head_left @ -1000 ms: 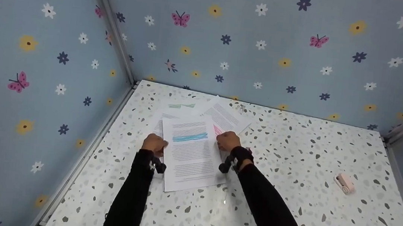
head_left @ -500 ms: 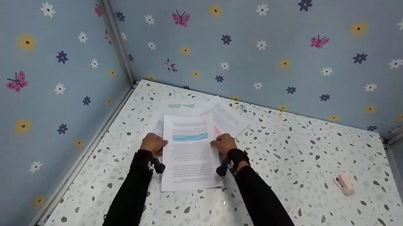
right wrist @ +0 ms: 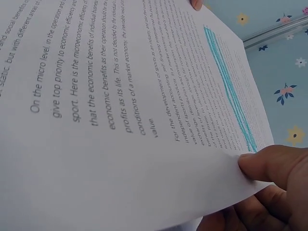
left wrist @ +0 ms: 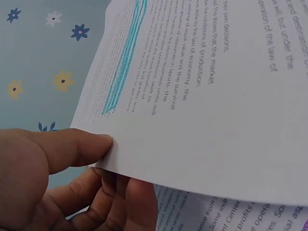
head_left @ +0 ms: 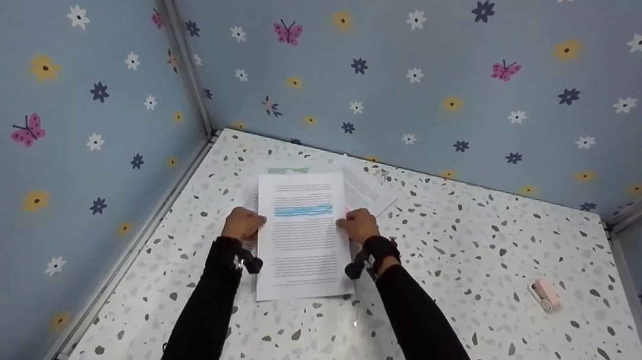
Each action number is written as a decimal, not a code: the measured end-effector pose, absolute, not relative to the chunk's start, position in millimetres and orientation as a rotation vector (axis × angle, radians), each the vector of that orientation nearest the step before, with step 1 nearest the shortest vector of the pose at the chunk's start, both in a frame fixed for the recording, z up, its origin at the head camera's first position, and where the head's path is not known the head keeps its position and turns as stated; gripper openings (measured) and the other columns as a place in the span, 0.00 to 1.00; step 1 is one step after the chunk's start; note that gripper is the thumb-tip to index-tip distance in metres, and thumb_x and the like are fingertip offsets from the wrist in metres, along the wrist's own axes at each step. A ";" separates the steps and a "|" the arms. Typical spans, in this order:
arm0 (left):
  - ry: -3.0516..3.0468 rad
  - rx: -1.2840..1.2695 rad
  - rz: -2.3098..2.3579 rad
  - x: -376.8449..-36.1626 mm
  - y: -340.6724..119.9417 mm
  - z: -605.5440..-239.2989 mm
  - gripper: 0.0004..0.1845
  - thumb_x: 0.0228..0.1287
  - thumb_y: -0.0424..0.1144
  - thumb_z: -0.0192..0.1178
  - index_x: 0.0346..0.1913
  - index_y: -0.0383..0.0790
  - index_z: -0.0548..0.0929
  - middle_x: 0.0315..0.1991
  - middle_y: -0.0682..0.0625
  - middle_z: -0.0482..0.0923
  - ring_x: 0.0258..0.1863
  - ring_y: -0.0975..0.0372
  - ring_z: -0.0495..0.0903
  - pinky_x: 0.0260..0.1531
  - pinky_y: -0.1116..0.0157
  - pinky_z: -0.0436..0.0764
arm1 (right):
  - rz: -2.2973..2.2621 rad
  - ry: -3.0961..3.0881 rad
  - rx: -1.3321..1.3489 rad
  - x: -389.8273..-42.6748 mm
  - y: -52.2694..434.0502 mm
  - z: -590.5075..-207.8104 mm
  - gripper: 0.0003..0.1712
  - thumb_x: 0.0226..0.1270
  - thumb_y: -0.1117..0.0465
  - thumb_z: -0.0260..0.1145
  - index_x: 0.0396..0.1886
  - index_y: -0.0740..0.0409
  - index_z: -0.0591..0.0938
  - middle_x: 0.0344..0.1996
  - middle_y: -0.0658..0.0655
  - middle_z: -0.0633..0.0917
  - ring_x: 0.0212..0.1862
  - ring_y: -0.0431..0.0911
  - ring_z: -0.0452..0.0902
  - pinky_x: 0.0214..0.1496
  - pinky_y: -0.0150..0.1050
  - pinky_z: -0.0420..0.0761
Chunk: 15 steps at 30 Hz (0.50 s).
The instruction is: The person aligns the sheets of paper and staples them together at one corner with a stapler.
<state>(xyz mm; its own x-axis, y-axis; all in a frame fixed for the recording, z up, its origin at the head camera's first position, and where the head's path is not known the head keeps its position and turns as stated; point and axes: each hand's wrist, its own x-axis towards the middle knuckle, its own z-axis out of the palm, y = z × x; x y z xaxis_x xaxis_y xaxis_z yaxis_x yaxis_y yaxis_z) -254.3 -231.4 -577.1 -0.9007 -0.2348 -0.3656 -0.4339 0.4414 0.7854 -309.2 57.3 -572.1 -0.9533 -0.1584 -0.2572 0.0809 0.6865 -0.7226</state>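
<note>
Blue-highlighted page (head_left: 306, 239) is further up now, hiding more of the green-marked sheet (head_left: 288, 170); left hand (head_left: 242, 223) and right hand (head_left: 359, 226) both have fingers clamped on its edges.

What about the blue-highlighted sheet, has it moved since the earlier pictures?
Yes: the blue-highlighted sheet has shifted up in the head view, its top edge now right by the green highlight behind it.

Blue flowered walls (head_left: 442, 44); metal corner strip (head_left: 176, 39); speckled white tabletop (head_left: 467, 261).
</note>
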 end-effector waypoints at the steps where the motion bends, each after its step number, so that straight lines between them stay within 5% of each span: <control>1: 2.470 -0.595 1.489 -254.6 -229.3 -573.8 0.25 0.70 0.38 0.58 0.14 0.46 0.63 0.12 0.54 0.62 0.16 0.62 0.68 0.27 0.64 0.73 | -1.159 2.602 -0.074 -309.5 59.2 -569.0 0.18 0.68 0.60 0.67 0.18 0.57 0.74 0.16 0.49 0.69 0.21 0.43 0.66 0.26 0.34 0.66; 5: 2.447 -0.599 1.604 -257.8 -222.0 -561.1 0.23 0.69 0.36 0.57 0.15 0.45 0.63 0.13 0.54 0.59 0.16 0.63 0.64 0.27 0.64 0.74 | -1.255 2.606 -0.121 -311.8 66.9 -556.4 0.28 0.69 0.62 0.66 0.12 0.52 0.62 0.11 0.49 0.64 0.17 0.42 0.62 0.24 0.35 0.64; 15: 2.457 -0.474 1.713 -264.6 -201.4 -533.3 0.13 0.72 0.38 0.59 0.28 0.36 0.82 0.22 0.52 0.74 0.27 0.60 0.77 0.39 0.61 0.80 | -1.408 2.616 -0.066 -309.1 91.2 -528.4 0.24 0.70 0.62 0.66 0.14 0.54 0.69 0.13 0.50 0.69 0.20 0.43 0.66 0.26 0.36 0.67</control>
<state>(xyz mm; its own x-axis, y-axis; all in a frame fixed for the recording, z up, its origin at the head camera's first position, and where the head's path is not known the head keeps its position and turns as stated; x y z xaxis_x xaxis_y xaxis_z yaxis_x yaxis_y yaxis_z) -264.6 -201.4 -533.3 -0.9453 -0.1913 -0.2641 -0.3140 0.3150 0.8956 -309.1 91.2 -528.4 -0.9846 -0.1192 -0.1278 0.0410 0.5535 -0.8318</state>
